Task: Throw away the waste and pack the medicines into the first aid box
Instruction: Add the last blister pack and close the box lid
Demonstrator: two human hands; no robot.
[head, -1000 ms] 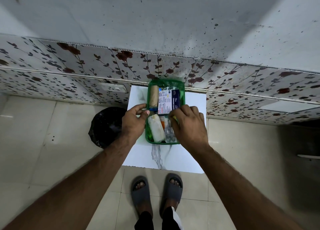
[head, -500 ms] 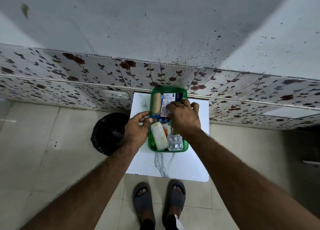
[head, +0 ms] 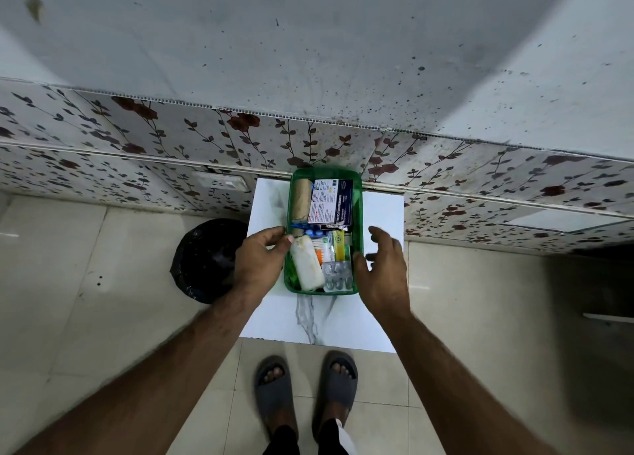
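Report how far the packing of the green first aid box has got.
Done, apparently: the green box on the white table holds the dressing packet, bandage roll, white bottle and blister strips; no waste shows on the table. In hand: nothing; the left hand touches the box's edge, the right hand hovers open beside it. Left: no lid is visible, so closing cannot be judged.

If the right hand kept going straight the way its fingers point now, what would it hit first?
The right hand hovers open beside the green box, fingers pointing up and slightly left. Going straight, it would likely meet the box's right wall first, or pass over it to the dressing packet; height is unclear.
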